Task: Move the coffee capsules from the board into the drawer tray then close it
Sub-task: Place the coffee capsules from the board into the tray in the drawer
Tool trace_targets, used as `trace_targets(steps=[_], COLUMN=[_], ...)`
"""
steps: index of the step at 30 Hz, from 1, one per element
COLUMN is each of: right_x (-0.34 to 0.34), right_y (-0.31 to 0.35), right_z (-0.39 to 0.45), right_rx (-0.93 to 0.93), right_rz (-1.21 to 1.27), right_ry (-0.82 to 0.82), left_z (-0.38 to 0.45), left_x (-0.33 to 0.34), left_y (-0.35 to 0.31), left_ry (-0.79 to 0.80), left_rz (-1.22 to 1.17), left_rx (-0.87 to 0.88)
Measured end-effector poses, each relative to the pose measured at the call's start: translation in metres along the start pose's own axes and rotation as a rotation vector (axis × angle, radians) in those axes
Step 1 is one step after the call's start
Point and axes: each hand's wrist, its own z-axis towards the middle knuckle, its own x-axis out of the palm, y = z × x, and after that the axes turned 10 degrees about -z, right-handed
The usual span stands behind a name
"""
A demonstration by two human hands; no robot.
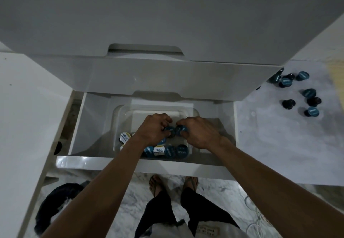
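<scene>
In the open drawer, both hands are down inside the clear tray: the left hand and the right hand each pinch a blue capsule, setting them beside those already placed. More capsules on the board wait far right on the table, so I judge another reach there comes next. White lids read "EXCELSO"

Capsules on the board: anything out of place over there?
Yes: the loose capsules on the board lie scattered, some on their sides. Both the left hand and right hand hold capsules over the tray.
</scene>
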Motion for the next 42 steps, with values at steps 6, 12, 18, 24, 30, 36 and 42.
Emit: trace_targets(steps=[6, 12, 18, 24, 30, 36, 42], right_x=[0.001, 0.003, 0.004, 0.004, -0.001, -0.006, -0.017], right_y=[0.002, 0.004, 0.005, 0.005, 0.002, -0.002, -0.002], right_z=[-0.005, -0.008, -0.007, -0.007, -0.008, -0.017, -0.041], right_rx=[0.023, 0.025, 0.026, 0.035, 0.048, 0.078, 0.155], right_rz=[-0.004, -0.002, 0.014, 0.032, 0.089, 0.26, 0.489], right_ry=[0.082, 0.108, 0.11, 0.09, 0.017, -0.163, -0.326], left_z=[-0.003, -0.005, -0.005, -0.006, -0.01, -0.023, -0.044], left_x=[0.001, -0.001, -0.001, -0.001, -0.005, -0.014, -0.017], left_y=[-0.001, 0.0, 0.001, 0.001, 0.001, -0.007, -0.028], left_ry=[0.058, 0.076, 0.083, 0.084, 0.014, -0.144, -0.24], left_rz=[0.069, 0.099, 0.116, 0.121, 0.058, -0.001, -0.108], left_rx=[0.001, 0.018, 0.03, 0.039, 0.03, 0.094, 0.164])
